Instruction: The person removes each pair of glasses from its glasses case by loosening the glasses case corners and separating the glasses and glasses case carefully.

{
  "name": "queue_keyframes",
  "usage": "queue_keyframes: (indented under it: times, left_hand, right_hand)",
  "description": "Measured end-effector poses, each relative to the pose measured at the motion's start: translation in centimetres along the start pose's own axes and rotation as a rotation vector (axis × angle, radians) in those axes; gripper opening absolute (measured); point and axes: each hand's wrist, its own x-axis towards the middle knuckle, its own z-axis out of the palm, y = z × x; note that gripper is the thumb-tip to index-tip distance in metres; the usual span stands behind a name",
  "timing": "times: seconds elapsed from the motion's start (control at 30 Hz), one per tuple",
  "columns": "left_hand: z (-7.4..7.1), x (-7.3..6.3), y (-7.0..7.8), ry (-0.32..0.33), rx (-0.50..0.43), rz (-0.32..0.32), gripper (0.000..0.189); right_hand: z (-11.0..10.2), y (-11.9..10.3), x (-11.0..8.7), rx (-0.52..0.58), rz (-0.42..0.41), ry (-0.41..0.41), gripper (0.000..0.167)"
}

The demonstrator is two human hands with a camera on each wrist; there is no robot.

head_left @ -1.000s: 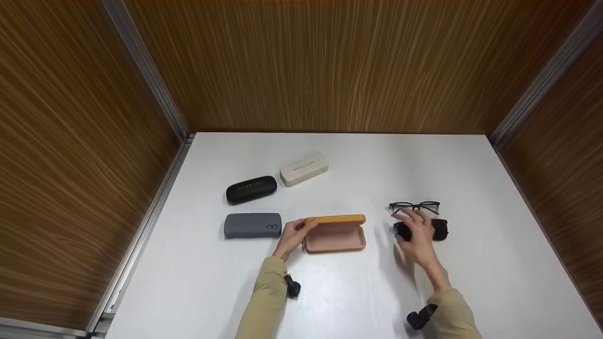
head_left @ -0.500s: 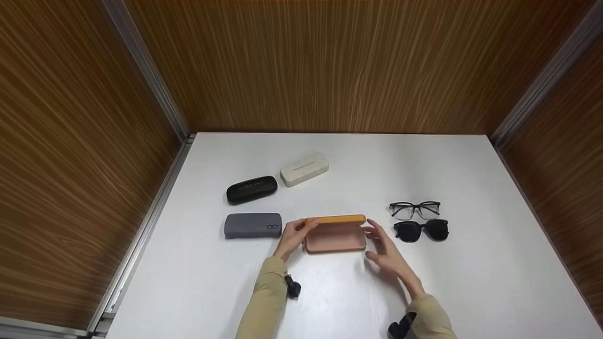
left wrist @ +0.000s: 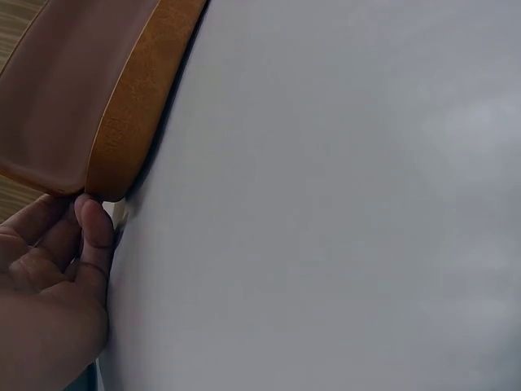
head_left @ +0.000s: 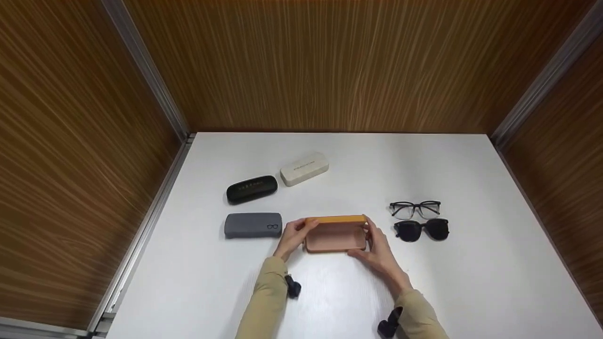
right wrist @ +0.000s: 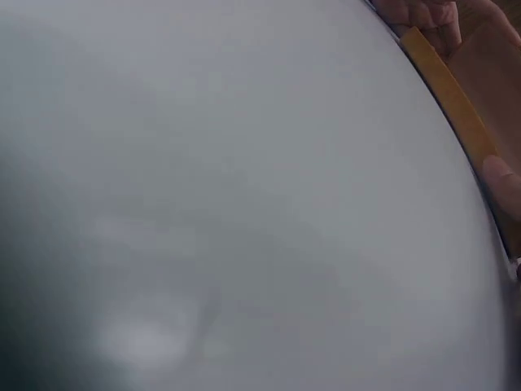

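An orange-brown glasses case [head_left: 335,238] with a pinkish lining lies on the white table, its lid raised. No glasses show in its bottom half. My left hand [head_left: 295,239] pinches the case's left end; in the left wrist view that hand [left wrist: 57,293] has thumb and fingers at the corner of the case [left wrist: 134,106]. At the other end, my right hand [head_left: 379,252] grips the case, thumb along the front edge and fingers round the right side. In the right wrist view only the thumb [right wrist: 501,179] and part of the orange wall [right wrist: 456,98] show at the edge.
Left of the case lies a grey glasses case [head_left: 253,225]. Behind are a black case [head_left: 252,189] and a cream case [head_left: 304,169]. To the right lie clear glasses [head_left: 415,210] with sunglasses [head_left: 422,230] in front. Wood-grain panels [head_left: 330,66] border the table [head_left: 471,282].
My right hand has come left from above the sunglasses to the orange-brown case and now grips its right end. The left hand keeps its hold, and the lid stays raised.
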Motion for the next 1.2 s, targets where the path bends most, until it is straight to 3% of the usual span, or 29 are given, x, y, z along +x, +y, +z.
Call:
queue_keyframes:
  times: [0.27, 0.77, 1.07, 1.2]
  left_hand:
    - [0.0, -0.1, 0.2, -0.015, 0.032, -0.027, 0.053]
    - [-0.1, -0.2, 0.1, -0.018, 0.017, -0.033, 0.056]
    - [-0.2, -0.1, 0.1, -0.029, -0.041, 0.013, 0.036]
    - [-0.4, -1.4, 2.0, -0.042, -0.060, 0.023, 0.039]
  right_hand:
    - [0.3, 0.2, -0.4, -0.079, -0.037, 0.056, 0.106]
    - [0.5, 0.1, -0.4, -0.104, -0.037, 0.058, 0.107]
    - [0.6, 0.2, -0.5, -0.095, -0.058, 0.064, 0.109]
    - [0.7, 0.3, -0.6, -0.125, -0.107, 0.086, 0.108]
